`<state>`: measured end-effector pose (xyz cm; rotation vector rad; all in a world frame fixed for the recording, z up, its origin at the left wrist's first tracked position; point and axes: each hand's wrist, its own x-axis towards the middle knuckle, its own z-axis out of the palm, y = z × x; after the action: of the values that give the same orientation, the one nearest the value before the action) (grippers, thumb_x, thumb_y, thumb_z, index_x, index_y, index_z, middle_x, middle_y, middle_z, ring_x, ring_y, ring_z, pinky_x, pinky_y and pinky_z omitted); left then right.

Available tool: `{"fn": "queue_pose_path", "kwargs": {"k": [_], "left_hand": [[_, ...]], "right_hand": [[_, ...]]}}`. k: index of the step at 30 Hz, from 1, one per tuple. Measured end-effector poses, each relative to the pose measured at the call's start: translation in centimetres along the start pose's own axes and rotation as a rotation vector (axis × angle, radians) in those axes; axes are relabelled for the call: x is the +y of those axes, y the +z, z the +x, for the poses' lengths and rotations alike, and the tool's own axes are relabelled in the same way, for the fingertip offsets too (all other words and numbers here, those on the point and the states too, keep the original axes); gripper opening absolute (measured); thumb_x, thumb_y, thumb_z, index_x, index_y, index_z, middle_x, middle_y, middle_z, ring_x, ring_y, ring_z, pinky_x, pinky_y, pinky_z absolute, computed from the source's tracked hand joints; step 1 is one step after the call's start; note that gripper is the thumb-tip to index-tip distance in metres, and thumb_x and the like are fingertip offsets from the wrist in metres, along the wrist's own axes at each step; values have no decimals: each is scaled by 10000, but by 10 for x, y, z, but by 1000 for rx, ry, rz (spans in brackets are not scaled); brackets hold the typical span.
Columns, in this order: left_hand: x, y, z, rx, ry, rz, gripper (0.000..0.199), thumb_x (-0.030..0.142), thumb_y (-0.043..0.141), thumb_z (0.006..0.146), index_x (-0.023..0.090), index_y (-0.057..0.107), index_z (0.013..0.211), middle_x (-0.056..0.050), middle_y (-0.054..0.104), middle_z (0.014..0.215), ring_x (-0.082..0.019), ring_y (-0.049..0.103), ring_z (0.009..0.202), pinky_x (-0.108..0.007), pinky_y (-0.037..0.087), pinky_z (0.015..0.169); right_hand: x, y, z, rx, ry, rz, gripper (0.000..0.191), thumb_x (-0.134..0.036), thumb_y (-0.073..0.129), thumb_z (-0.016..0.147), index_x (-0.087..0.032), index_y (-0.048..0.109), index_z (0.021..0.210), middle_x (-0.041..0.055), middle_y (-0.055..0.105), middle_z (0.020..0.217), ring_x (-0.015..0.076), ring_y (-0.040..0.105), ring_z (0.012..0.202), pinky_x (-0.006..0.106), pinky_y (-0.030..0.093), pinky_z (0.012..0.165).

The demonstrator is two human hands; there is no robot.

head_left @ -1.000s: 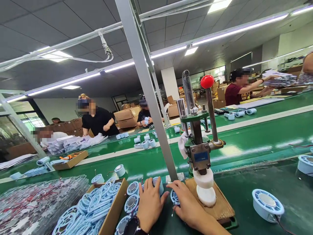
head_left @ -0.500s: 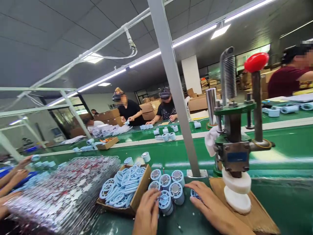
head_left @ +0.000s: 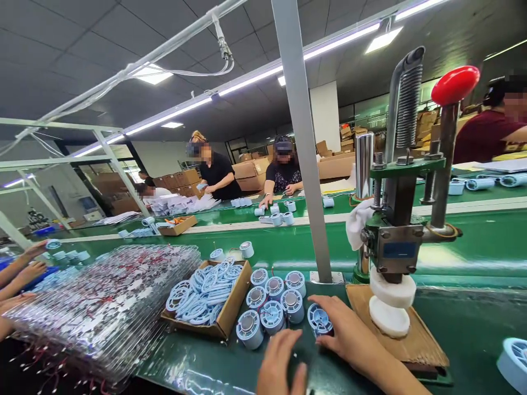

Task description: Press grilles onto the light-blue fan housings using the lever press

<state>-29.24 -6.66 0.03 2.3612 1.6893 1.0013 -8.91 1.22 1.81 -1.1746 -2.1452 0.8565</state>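
Note:
My right hand (head_left: 348,337) curls its thumb and fingers around the side of a light blue round plastic housing (head_left: 319,319) standing on the green bench. That housing has a spoked top. To its left, my left hand (head_left: 280,365) hovers with fingers apart and nothing in them. Several similar light blue housings (head_left: 273,315) stand in a close group just beyond my left hand. Most of them carry a round metal disc in the middle. At the group's front left corner is a housing with a disc (head_left: 249,328).
A hand press (head_left: 397,241) with a red knob and white round pads stands on cardboard (head_left: 428,343) at right. Left are a cardboard box (head_left: 230,315) of light blue rings and stacked clear trays (head_left: 102,307). A metal post (head_left: 307,164) rises behind. Co-workers' hands (head_left: 31,269) are far left.
My left hand has drawn back from the group toward the front right, uncovering the front left housing. My right hand stays at its housing, which shows more now. The view has shifted slightly.

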Motion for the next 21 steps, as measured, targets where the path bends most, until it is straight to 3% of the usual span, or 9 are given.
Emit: {"fn": "queue_pose_path", "kwargs": {"k": [3, 6, 8, 12, 17, 19, 21], "left_hand": [[4, 35, -8, 190, 22, 149, 467, 298, 552, 839, 196, 573, 1294, -142, 592, 1293, -288, 549, 1222, -443, 503, 1011], [-8, 23, -1, 411, -100, 343, 454, 264, 457, 902, 174, 507, 1344, -168, 497, 1391, -321, 422, 1335, -550, 447, 1043], [-19, 3, 7, 384, -156, 452, 454, 242, 437, 918, 196, 476, 1368, -146, 452, 1448, -328, 355, 1387, -591, 429, 1049], [-28, -23, 12, 151, -41, 625, 424, 267, 507, 892, 298, 535, 1314, -77, 397, 1523, -360, 291, 1433, -652, 397, 1046], [-26, -15, -6, 219, 85, 735, 238, 363, 586, 853, 232, 644, 1043, -139, 473, 1466, -403, 401, 1365, -652, 458, 963], [-27, -6, -17, 229, 128, 681, 163, 358, 608, 830, 212, 632, 898, -145, 531, 1414, -381, 454, 1329, -574, 500, 954], [-25, 1, -24, 178, 79, 559, 73, 257, 588, 811, 209, 613, 860, -128, 595, 1346, -308, 522, 1278, -449, 528, 963]], "right_hand": [[2, 4, -5, -35, -62, 12, 630, -131, 611, 723, -229, 523, 1339, 44, 510, 1391, 206, 432, 1311, 354, 304, 1153], [-1, 8, -11, -67, -97, -18, 515, -191, 598, 763, -254, 570, 1273, 43, 519, 1361, 214, 469, 1267, 343, 351, 1111], [-6, 11, -14, -83, -112, -15, 488, -204, 597, 769, -272, 574, 1252, 44, 502, 1359, 210, 511, 1216, 324, 382, 1075], [-16, 21, -15, -155, -91, -20, 505, -191, 593, 748, -289, 564, 1243, 46, 482, 1351, 204, 573, 1124, 294, 434, 998], [-21, 30, -12, -142, -49, -99, 502, -211, 568, 764, -257, 543, 1263, 74, 472, 1355, 230, 565, 1149, 311, 454, 985], [-21, 32, -11, -166, -15, -126, 527, -186, 558, 758, -236, 535, 1282, 93, 464, 1364, 241, 573, 1144, 327, 467, 979], [-21, 34, -11, -191, 2, -124, 573, -148, 549, 739, -224, 524, 1307, 105, 454, 1377, 249, 578, 1145, 345, 468, 989]]}}
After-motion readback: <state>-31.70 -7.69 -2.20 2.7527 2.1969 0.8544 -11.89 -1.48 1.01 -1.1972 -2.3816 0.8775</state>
